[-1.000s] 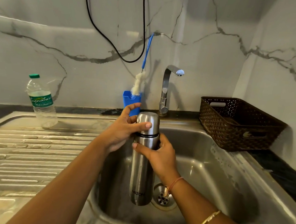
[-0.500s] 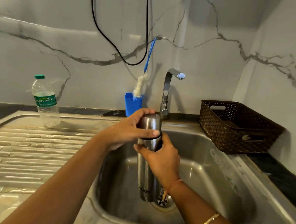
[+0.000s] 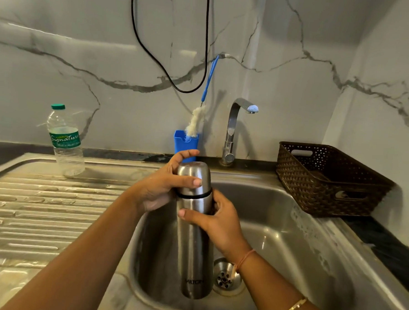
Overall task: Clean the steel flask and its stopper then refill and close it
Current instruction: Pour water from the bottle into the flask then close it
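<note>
A tall steel flask (image 3: 195,249) stands upright in the sink basin (image 3: 289,230), beside the drain. Its steel cap (image 3: 192,178) sits on top, above a black ring. My left hand (image 3: 164,188) grips the cap, thumb across its front and fingers behind it. My right hand (image 3: 216,219) grips the flask body just below the ring. The stopper is hidden under the cap.
A bottle brush (image 3: 197,121) stands in a blue holder (image 3: 186,143) behind the flask. The tap (image 3: 233,130) is at the back of the sink, with no water running. A plastic water bottle (image 3: 65,139) stands on the ribbed drainboard (image 3: 41,217). A brown basket (image 3: 328,178) sits on the right counter.
My left hand has shifted its grip around the cap, from covering the top to a side grip. The flask has stayed upright in the sink in my right hand.
</note>
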Action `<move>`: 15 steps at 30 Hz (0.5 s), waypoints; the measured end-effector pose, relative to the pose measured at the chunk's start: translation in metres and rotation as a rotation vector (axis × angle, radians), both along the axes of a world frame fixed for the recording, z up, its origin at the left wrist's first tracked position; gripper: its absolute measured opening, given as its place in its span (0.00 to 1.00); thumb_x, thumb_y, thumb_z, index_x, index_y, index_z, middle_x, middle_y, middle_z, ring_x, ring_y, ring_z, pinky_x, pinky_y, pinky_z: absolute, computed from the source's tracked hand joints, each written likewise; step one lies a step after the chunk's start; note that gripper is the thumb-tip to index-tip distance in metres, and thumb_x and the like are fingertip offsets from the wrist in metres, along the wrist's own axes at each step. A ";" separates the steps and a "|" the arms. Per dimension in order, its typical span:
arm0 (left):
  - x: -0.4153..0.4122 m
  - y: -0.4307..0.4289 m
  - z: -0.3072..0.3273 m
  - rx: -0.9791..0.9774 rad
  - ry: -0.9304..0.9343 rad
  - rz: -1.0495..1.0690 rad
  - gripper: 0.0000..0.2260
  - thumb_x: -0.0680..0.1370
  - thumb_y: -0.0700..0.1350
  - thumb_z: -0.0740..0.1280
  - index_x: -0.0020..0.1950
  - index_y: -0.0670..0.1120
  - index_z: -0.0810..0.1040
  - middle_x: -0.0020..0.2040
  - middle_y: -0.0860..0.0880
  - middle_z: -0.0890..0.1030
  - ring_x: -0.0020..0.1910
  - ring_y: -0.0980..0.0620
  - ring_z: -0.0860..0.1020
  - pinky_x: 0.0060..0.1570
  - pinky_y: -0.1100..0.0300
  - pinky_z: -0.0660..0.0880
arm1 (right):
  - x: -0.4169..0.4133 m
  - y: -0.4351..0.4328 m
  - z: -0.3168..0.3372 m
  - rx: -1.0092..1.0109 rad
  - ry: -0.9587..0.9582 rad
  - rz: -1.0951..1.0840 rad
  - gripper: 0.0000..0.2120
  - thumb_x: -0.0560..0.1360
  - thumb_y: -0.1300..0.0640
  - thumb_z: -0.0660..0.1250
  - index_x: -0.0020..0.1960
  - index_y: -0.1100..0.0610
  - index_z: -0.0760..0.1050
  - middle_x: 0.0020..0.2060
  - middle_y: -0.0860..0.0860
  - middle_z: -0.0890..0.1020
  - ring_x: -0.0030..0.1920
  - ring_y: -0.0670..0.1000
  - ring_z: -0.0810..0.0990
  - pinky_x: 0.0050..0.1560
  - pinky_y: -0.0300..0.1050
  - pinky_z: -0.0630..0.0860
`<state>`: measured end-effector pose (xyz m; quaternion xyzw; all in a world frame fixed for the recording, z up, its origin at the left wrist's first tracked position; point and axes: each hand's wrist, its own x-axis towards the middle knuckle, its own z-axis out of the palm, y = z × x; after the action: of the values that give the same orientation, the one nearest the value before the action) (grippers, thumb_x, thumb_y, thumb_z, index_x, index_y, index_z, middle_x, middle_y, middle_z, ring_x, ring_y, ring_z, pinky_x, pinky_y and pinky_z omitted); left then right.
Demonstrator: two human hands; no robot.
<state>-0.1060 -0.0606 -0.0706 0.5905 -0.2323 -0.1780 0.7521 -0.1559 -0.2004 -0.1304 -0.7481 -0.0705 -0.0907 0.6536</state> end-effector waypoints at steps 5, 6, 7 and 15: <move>-0.003 -0.013 0.005 0.074 0.101 0.071 0.38 0.59 0.39 0.81 0.65 0.51 0.71 0.58 0.44 0.78 0.53 0.46 0.80 0.50 0.52 0.78 | -0.009 0.006 0.008 -0.234 0.053 -0.338 0.25 0.59 0.39 0.76 0.52 0.45 0.74 0.42 0.43 0.83 0.43 0.45 0.81 0.48 0.48 0.79; -0.008 -0.022 0.004 0.143 0.067 0.113 0.37 0.61 0.40 0.80 0.66 0.51 0.70 0.59 0.44 0.76 0.55 0.46 0.78 0.52 0.51 0.78 | -0.011 0.006 0.010 -0.298 0.054 -0.367 0.26 0.60 0.38 0.75 0.54 0.44 0.72 0.43 0.43 0.82 0.44 0.46 0.81 0.47 0.46 0.79; -0.012 -0.032 0.001 0.195 0.020 0.191 0.36 0.61 0.43 0.80 0.66 0.52 0.69 0.58 0.46 0.76 0.54 0.47 0.78 0.52 0.53 0.78 | -0.012 0.005 0.011 -0.354 0.046 -0.380 0.26 0.62 0.38 0.74 0.56 0.44 0.71 0.44 0.43 0.82 0.45 0.47 0.81 0.47 0.45 0.78; -0.010 -0.023 0.000 0.093 -0.015 0.179 0.34 0.56 0.39 0.80 0.58 0.53 0.70 0.57 0.41 0.78 0.48 0.45 0.80 0.45 0.54 0.80 | -0.002 -0.009 0.007 -0.015 0.007 -0.017 0.32 0.54 0.46 0.79 0.56 0.50 0.76 0.48 0.48 0.84 0.49 0.47 0.83 0.54 0.52 0.79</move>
<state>-0.1164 -0.0831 -0.0702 0.6445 -0.1758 -0.1161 0.7350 -0.1577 -0.2097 -0.1238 -0.7537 -0.0625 -0.0931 0.6476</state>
